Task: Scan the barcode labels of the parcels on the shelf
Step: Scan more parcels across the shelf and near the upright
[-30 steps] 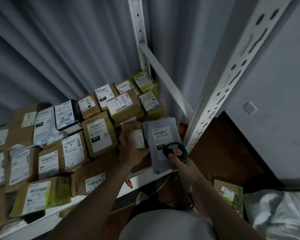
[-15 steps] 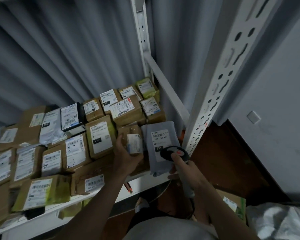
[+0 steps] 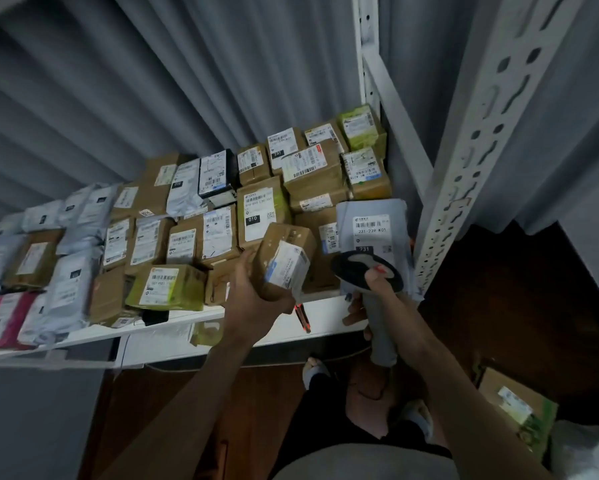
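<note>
Many labelled parcels lie flat on a white shelf (image 3: 173, 322). My left hand (image 3: 253, 292) grips a small brown cardboard parcel (image 3: 286, 259) lifted off the shelf and tilted, its white barcode label facing right. My right hand (image 3: 377, 296) holds a grey handheld barcode scanner (image 3: 367, 271), thumb on its top, head just right of the lifted parcel. A grey mailer bag (image 3: 374, 225) labelled 231-239 K01 lies behind the scanner. A red glow shows on the shelf edge below the parcel.
A white perforated shelf upright (image 3: 471, 140) stands at the right, a second post (image 3: 367, 46) behind it. Grey curtain backs the shelf. On the dark floor at lower right sits a cardboard box (image 3: 512, 403) and a white bag (image 3: 585, 452).
My left hand has lifted the small brown parcel off the shelf and tilted its label toward the scanner. The view has shifted left, showing more parcels.
</note>
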